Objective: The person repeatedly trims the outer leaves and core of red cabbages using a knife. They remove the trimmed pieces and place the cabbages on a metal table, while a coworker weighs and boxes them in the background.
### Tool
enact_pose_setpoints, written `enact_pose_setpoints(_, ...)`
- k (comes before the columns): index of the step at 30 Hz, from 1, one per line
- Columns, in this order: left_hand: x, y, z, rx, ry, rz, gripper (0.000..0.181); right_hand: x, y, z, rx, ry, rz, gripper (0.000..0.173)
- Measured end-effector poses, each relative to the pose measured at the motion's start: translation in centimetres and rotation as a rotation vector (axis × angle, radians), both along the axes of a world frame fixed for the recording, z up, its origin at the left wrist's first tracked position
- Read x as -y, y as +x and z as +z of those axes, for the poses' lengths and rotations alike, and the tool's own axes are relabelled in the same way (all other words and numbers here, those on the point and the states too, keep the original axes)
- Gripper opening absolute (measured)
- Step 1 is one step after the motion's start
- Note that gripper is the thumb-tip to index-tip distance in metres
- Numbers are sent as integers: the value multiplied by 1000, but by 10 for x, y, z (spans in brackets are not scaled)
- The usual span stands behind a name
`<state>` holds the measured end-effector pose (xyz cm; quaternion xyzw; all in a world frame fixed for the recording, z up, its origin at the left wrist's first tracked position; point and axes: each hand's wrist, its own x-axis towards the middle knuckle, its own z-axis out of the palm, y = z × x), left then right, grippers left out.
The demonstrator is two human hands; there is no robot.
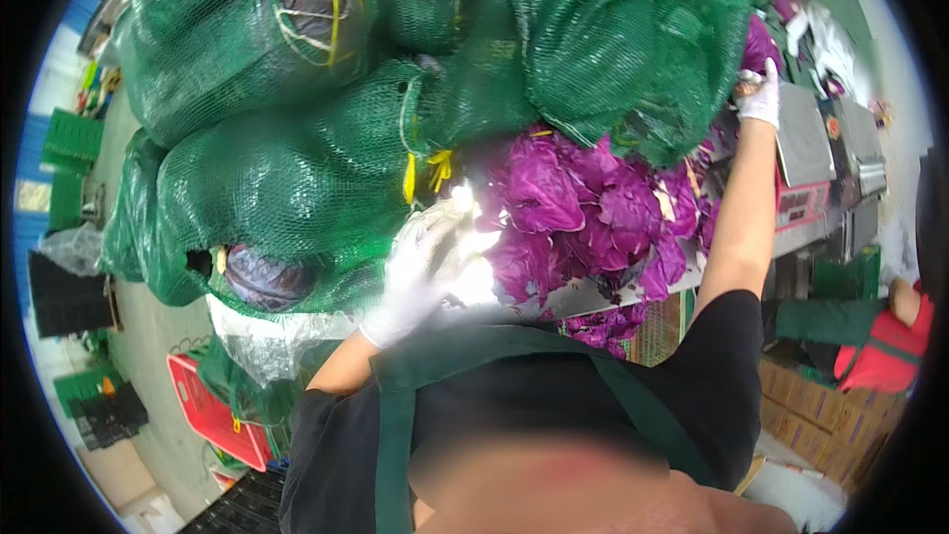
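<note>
My right hand [761, 100], in a white glove, reaches far out to the right and grips a red cabbage [759, 46], a brownish cut stem showing by the fingers. Partly blurred, my gloved left hand [422, 259] is over the table edge, between a green mesh sack [274, 178] and a heap of loose purple cabbage leaves [549, 193]. I see nothing held in it. Another green mesh sack [630, 30] slumps above the leaves. One whole red cabbage [268, 278] shows through a hole in the nearer sack.
More filled sacks [222, 37] with yellow ties cover the far side. A red plastic crate [219, 411] stands on the floor at lower left. To the right are a pink-red crate [804, 202], a person in a red top [886, 348] and cardboard boxes [830, 415].
</note>
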<state>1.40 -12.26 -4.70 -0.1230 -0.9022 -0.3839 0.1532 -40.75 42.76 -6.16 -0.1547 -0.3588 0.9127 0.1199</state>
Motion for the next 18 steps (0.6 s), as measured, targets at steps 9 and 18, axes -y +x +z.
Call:
enact_pose_setpoints(9,10,-49,65,-470,-232,206,61,252,196,156,-481,1074,289,41)
enact_pose_setpoints(18,-31,-89,-19,-7,-510,-26,28,242,135,51,-302,1651,283,49)
